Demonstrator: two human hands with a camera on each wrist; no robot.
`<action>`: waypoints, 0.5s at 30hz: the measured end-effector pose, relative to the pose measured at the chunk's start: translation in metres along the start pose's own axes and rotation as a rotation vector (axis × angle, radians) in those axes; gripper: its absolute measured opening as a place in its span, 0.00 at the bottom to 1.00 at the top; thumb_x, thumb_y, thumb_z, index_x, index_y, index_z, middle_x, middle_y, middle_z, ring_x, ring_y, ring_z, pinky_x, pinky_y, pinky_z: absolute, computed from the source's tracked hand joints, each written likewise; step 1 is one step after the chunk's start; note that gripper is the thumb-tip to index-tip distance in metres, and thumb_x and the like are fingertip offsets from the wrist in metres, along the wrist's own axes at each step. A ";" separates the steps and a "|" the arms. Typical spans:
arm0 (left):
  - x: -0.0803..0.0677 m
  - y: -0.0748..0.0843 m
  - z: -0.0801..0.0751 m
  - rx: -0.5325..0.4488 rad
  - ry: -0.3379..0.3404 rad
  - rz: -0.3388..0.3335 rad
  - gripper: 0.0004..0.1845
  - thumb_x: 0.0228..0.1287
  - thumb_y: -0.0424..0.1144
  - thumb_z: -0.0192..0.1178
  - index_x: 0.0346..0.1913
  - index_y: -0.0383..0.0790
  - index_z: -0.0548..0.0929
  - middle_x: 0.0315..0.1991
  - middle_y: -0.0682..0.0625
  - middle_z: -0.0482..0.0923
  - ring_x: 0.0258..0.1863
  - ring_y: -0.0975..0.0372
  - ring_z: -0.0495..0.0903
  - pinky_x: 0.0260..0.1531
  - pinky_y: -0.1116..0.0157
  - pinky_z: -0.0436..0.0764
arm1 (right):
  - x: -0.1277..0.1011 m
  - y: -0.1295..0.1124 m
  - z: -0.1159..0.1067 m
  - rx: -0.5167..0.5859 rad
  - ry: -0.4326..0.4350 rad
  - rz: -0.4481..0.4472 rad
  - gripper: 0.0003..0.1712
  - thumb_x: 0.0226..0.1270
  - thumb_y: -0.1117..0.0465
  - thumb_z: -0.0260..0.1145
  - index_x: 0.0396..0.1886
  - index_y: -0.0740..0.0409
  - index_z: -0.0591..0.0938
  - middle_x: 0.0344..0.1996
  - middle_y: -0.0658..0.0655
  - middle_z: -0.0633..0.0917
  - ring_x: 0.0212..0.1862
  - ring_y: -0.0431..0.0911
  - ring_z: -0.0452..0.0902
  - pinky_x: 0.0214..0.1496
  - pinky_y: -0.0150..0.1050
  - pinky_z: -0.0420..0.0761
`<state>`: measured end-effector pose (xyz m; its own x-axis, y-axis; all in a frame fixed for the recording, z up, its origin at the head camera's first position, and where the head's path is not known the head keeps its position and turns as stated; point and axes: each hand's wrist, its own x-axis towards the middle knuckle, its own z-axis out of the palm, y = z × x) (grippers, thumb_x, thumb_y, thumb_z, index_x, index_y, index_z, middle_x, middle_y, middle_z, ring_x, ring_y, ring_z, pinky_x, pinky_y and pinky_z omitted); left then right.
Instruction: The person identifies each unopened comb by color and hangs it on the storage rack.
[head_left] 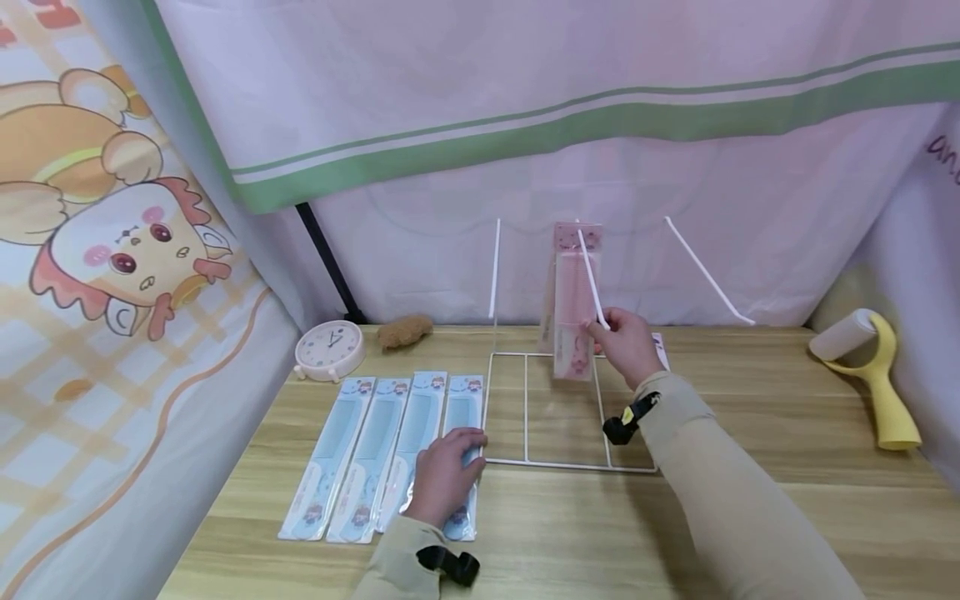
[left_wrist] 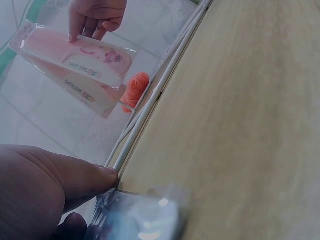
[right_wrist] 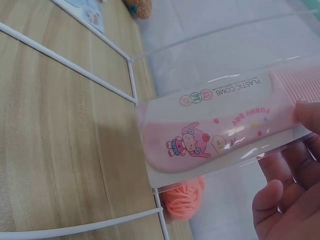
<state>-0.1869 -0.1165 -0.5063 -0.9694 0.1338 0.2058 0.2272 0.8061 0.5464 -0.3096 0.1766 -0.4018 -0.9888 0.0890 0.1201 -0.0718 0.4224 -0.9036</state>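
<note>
My right hand [head_left: 626, 346] pinches a pink packaged comb [right_wrist: 200, 130], thumb on the front and fingers behind. This package hangs at the middle prong [head_left: 592, 279] of a white wire rack [head_left: 527, 408], with a second pink package [left_wrist: 75, 87] behind it. At the rack's front left corner, my left hand [head_left: 447, 475] grips the base wire, thumb tip against it in the left wrist view. Beneath that hand lies one of several blue packaged combs [head_left: 463, 404], set side by side on the table.
A round pink clock [head_left: 330, 350] and a brown fuzzy object [head_left: 405, 331] stand at the back left. An orange yarn ball [right_wrist: 184, 199] sits behind the rack. Right of the rack is a yellow-handled lint roller [head_left: 885, 383]. Two more prongs [head_left: 708, 271] jut outward; a curtain [head_left: 450, 250] closes the back.
</note>
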 end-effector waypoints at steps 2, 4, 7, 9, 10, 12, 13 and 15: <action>0.000 0.000 0.000 -0.002 0.001 -0.001 0.14 0.61 0.40 0.69 0.51 0.49 0.88 0.56 0.57 0.82 0.54 0.54 0.81 0.43 0.54 0.71 | 0.001 0.000 -0.001 0.007 0.005 -0.005 0.17 0.72 0.55 0.65 0.44 0.67 0.82 0.33 0.55 0.80 0.28 0.42 0.77 0.30 0.32 0.75; 0.000 0.000 0.001 0.000 -0.002 -0.004 0.14 0.61 0.40 0.69 0.51 0.49 0.88 0.56 0.57 0.82 0.54 0.54 0.81 0.43 0.54 0.71 | 0.001 0.001 -0.001 0.024 0.008 -0.010 0.16 0.72 0.56 0.66 0.44 0.68 0.82 0.34 0.55 0.81 0.26 0.38 0.77 0.31 0.31 0.76; 0.000 0.000 0.001 0.005 -0.012 -0.013 0.14 0.62 0.40 0.69 0.51 0.49 0.88 0.56 0.57 0.82 0.55 0.54 0.80 0.43 0.54 0.71 | 0.002 0.003 -0.003 0.033 0.016 -0.004 0.17 0.71 0.56 0.66 0.45 0.68 0.82 0.34 0.55 0.82 0.26 0.38 0.78 0.31 0.30 0.76; 0.000 0.000 0.001 0.009 -0.016 -0.015 0.14 0.62 0.40 0.69 0.51 0.49 0.88 0.57 0.57 0.82 0.55 0.54 0.80 0.43 0.54 0.71 | 0.001 0.003 -0.003 0.030 0.027 0.001 0.18 0.71 0.55 0.67 0.45 0.68 0.82 0.35 0.56 0.83 0.28 0.42 0.79 0.31 0.30 0.76; 0.000 0.000 0.001 0.011 -0.016 -0.014 0.14 0.62 0.40 0.69 0.51 0.49 0.88 0.57 0.57 0.82 0.55 0.54 0.80 0.43 0.54 0.71 | 0.001 0.003 -0.004 0.024 0.035 0.003 0.18 0.70 0.55 0.68 0.46 0.68 0.82 0.36 0.57 0.83 0.30 0.44 0.80 0.32 0.30 0.76; 0.001 0.000 0.001 0.011 -0.014 -0.012 0.14 0.62 0.40 0.69 0.51 0.49 0.88 0.56 0.57 0.82 0.54 0.54 0.80 0.43 0.54 0.71 | 0.000 0.003 -0.004 0.006 0.049 0.002 0.19 0.70 0.55 0.68 0.47 0.69 0.83 0.38 0.59 0.85 0.34 0.45 0.79 0.34 0.29 0.76; 0.001 0.000 0.001 0.012 -0.012 -0.011 0.14 0.62 0.40 0.69 0.51 0.49 0.88 0.56 0.57 0.82 0.54 0.54 0.81 0.43 0.54 0.71 | -0.001 0.002 -0.005 -0.002 0.055 -0.002 0.19 0.70 0.55 0.68 0.47 0.69 0.83 0.39 0.60 0.85 0.35 0.45 0.79 0.35 0.29 0.76; 0.001 -0.001 0.000 0.013 -0.009 -0.007 0.14 0.62 0.40 0.69 0.51 0.49 0.88 0.56 0.57 0.82 0.54 0.54 0.81 0.43 0.54 0.71 | -0.001 0.002 -0.005 -0.010 0.062 -0.005 0.19 0.70 0.55 0.68 0.48 0.69 0.83 0.40 0.62 0.85 0.37 0.44 0.77 0.37 0.29 0.76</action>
<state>-0.1879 -0.1166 -0.5069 -0.9718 0.1331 0.1947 0.2192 0.8142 0.5376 -0.3077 0.1814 -0.4015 -0.9783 0.1427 0.1500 -0.0747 0.4322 -0.8987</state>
